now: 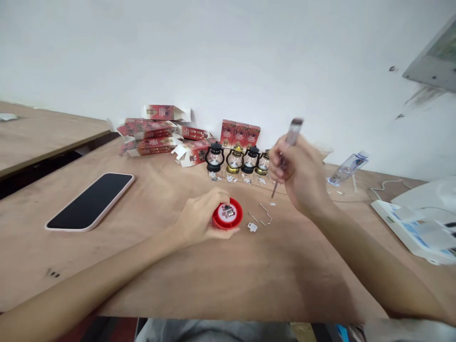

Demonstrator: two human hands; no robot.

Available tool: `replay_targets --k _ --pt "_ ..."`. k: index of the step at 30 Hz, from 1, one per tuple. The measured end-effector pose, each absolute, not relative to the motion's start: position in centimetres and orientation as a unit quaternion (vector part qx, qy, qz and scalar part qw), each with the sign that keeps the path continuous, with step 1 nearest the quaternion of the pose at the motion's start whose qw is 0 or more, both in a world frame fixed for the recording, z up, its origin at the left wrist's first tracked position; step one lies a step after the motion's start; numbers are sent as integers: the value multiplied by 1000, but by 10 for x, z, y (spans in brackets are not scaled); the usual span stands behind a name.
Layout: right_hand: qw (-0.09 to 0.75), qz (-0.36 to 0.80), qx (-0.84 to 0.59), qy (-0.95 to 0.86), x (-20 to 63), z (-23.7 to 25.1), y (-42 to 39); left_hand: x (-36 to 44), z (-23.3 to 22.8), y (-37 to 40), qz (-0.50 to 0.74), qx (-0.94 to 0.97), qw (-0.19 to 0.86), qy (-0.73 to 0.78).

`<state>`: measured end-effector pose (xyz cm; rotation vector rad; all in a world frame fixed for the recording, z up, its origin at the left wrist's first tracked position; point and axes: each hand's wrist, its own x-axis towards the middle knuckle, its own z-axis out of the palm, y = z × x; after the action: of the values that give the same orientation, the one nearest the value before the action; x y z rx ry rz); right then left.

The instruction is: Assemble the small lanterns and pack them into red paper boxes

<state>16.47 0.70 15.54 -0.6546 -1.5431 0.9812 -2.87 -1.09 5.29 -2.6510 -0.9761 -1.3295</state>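
On the bare plywood table (199, 285), the left hand (199, 216) curled its fingers around a round red plastic base (228, 216). Beside it lay a bent wire (261, 216). The right hand (299, 173) pinched a slim clear-handled screwdriver (285, 156). Farther back stood small glossy lanterns (235, 159).

Plain white wall (228, 57) behind a plywood table (221, 280); second wooden table (39, 133) left of it, dark gap between; soft, even light.
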Motion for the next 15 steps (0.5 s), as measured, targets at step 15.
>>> replay_targets --k 15 --pt "363 455 -390 -714 156 88 -7 -28 54 -11 -443 -848 47 -288"
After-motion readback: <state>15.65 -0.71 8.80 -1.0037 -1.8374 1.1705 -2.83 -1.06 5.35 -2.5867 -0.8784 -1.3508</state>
